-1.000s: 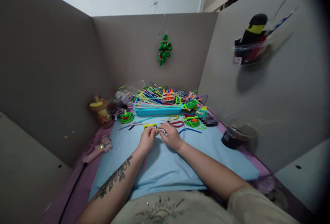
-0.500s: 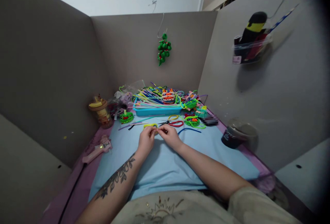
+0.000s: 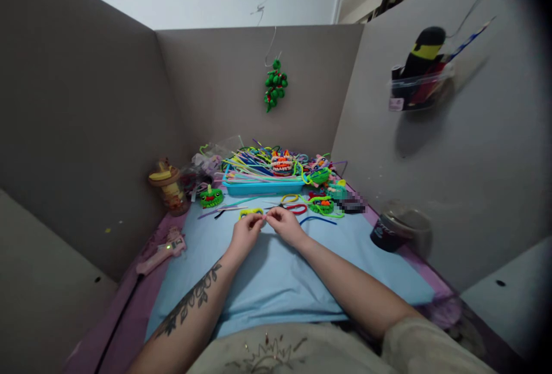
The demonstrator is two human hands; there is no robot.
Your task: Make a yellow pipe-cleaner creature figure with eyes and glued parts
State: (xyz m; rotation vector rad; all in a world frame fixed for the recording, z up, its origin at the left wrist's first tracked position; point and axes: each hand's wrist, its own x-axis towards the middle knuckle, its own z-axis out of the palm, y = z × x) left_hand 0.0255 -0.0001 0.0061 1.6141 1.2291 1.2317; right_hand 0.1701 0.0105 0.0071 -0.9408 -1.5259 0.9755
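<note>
While the left hand point(image 3: 246, 232) and right hand point(image 3: 286, 227) nearly touch beside a fuzzy yellow piece point(image 3: 250, 212), their grip too small to tell, fiddly work seems underway, likely needing a steady pinch next.

The shirt point(image 3: 345, 351) at the bottom of the picture is pale grey-tan with a brown half-sun drawing point(image 3: 267, 357), its short sleeve point(image 3: 425, 342) is loose at the lower right, the left hand point(image 3: 246, 233) and right hand point(image 3: 284, 226) near the middle are bare, and a dark leafy tattoo point(image 3: 199, 295) runs along the left arm point(image 3: 185, 334) at the lower left.
</note>
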